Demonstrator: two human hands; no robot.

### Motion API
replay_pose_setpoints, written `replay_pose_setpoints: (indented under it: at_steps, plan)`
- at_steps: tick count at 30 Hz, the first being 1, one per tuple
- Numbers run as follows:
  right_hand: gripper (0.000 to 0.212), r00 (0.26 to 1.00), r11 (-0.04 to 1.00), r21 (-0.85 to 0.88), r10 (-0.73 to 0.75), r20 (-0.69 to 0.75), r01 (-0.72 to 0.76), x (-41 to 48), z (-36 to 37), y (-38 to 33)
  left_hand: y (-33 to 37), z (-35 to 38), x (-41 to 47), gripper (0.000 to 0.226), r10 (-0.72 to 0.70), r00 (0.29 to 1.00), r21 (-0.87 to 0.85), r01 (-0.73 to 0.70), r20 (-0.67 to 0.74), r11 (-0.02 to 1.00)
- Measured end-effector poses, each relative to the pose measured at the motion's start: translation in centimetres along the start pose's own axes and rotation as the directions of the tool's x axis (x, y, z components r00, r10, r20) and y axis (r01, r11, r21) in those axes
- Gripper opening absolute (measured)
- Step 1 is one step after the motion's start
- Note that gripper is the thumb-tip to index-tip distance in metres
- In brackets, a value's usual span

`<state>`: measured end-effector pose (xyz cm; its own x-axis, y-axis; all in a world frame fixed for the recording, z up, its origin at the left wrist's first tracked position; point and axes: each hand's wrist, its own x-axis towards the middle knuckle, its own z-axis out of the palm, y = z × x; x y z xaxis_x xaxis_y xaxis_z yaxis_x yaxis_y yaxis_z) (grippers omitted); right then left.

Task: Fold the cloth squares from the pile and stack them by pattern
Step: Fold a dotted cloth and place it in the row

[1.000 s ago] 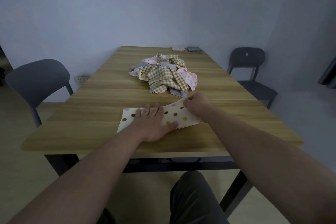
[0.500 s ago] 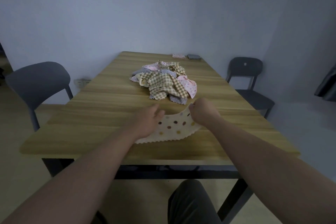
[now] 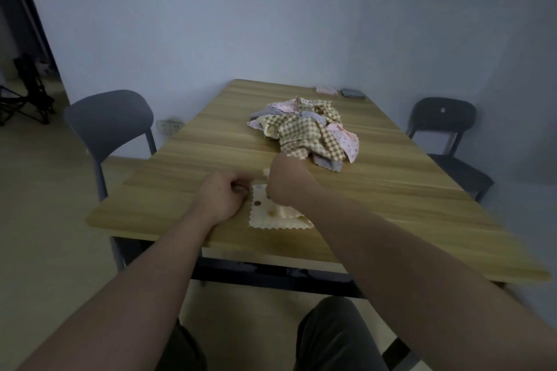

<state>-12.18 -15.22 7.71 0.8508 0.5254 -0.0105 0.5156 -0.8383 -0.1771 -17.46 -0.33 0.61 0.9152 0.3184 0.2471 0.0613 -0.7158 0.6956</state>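
My right hand (image 3: 286,182) pinched a corner of the cream, dotted, zigzag-edged cloth (image 3: 271,220), centre frame. My left hand (image 3: 224,196) curled at its left edge; grip unclear.

Cream polka-dot cloth square with zigzag edge (image 3: 271,218): was flat wide strip a second ago, now doubled over into smaller squarish patch, lower centre of frame. Right hand (image 3: 286,182) carried its pinched corner up and across toward the left, bit of cloth poking out above the fist. Left hand (image 3: 221,197) no longer pressing flat on the cloth, fingers curled at its left edge now, can't tell if actually gripping. View swung too, so wooden table (image 3: 391,190) sits further right in frame.
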Motion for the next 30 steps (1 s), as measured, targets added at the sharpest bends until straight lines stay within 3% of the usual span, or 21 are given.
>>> replay_pose_setpoints:
  at_steps: [4,7,13,20,23,27,30]
  plan:
    - [0.025,1.000,1.000,0.006,0.011,-0.005,-0.011,0.0,1.0,-0.2,0.0,0.2,0.1,0.030,0.023,0.998,-0.010,-0.022,0.052,1.000]
    - [0.008,0.999,0.997,0.068,0.028,-0.019,-0.026,0.0,1.4,0.0,0.0,0.1,0.1,0.029,0.031,0.998,0.016,-0.032,0.056,0.999]
    - [0.040,0.999,0.989,0.149,0.020,-0.041,-0.014,-0.6,0.9,-0.2,-0.1,0.1,0.2,0.031,0.042,0.999,0.030,-0.043,0.029,0.999]
    - [0.037,1.000,0.975,0.220,0.019,0.019,-0.023,-0.6,0.7,-1.1,-0.5,0.3,0.4,0.045,0.031,0.999,-0.040,-0.031,0.020,0.999]
    - [0.041,0.998,0.902,0.430,0.062,-0.019,-0.048,-0.6,0.7,-0.3,-0.6,0.5,0.5,0.042,0.030,1.000,-0.016,-0.030,0.001,0.999]
    - [0.029,0.964,0.946,0.321,0.118,-0.238,-0.037,-0.7,0.1,2.5,-0.1,0.3,0.4,0.036,0.009,1.000,-0.022,-0.009,-0.016,1.000]
    - [0.033,0.967,0.980,0.197,0.062,-0.248,-0.012,-0.8,0.8,4.7,0.2,0.4,0.0,0.045,0.083,0.996,0.033,-0.084,0.038,0.996]
